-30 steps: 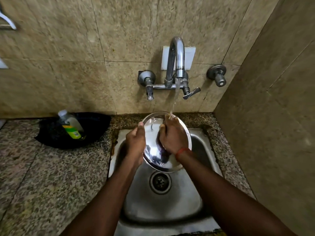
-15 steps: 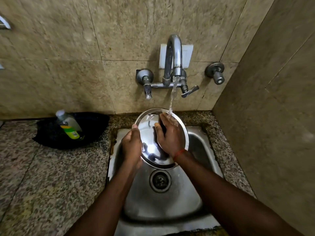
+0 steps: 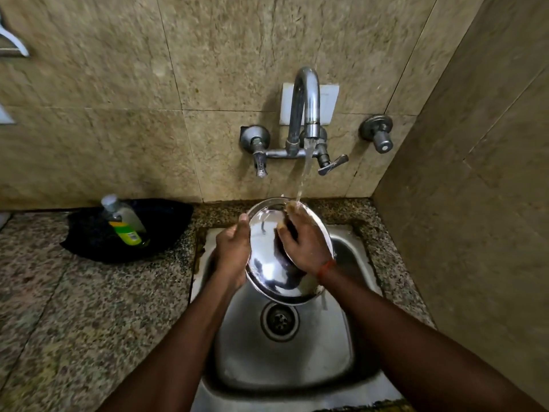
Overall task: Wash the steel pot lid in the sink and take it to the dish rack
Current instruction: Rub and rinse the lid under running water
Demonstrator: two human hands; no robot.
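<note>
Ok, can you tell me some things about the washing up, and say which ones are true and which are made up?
1. Water runs from the tap onto the fingertips of the right hand, at the top of the steel lid. True.
2. The left hand grips the lid's left rim. True.
3. The lid lies flat on the bottom of the sink. False: it is held tilted above the drain.
4. The soap bottle stands inside the sink. False: it leans on a black heap on the counter, left of the sink.
</note>
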